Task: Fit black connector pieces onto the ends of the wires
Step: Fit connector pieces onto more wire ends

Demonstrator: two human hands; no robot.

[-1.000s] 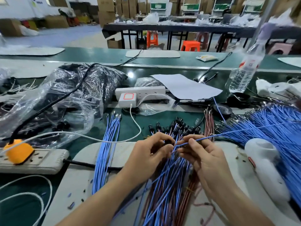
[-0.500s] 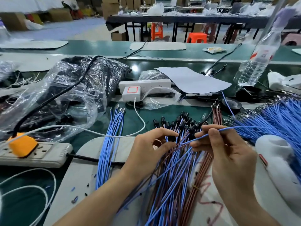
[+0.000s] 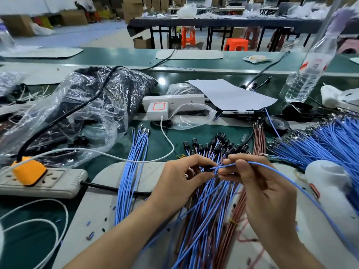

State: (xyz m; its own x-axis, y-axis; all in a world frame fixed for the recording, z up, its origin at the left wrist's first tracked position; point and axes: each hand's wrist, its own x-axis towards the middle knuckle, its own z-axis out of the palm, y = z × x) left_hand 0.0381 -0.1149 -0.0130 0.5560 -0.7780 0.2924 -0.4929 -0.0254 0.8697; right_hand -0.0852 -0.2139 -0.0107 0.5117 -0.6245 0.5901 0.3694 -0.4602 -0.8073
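Note:
My left hand (image 3: 180, 181) pinches a small black connector (image 3: 207, 168) between thumb and forefinger. My right hand (image 3: 262, 193) pinches a single blue wire (image 3: 275, 170), whose tip meets the connector. Under both hands lies a fan of blue and brown wires (image 3: 209, 220), many ending in fitted black connectors (image 3: 217, 145). A bare bundle of blue wires (image 3: 134, 171) lies to the left. A large heap of blue wires (image 3: 326, 144) spreads at the right.
A clear bag of black parts (image 3: 81, 105) sits at the left. Two power strips (image 3: 38, 183) (image 3: 172, 100) with cables, a white paper sheet (image 3: 229, 94), a water bottle (image 3: 308, 70), black tape (image 3: 277, 123) and a white tool (image 3: 330, 181) surround the grey mat (image 3: 101, 200).
My right hand has brought the blue wire's tip leftward to the connector in my left hand. The hands now meet fingertip to fingertip.

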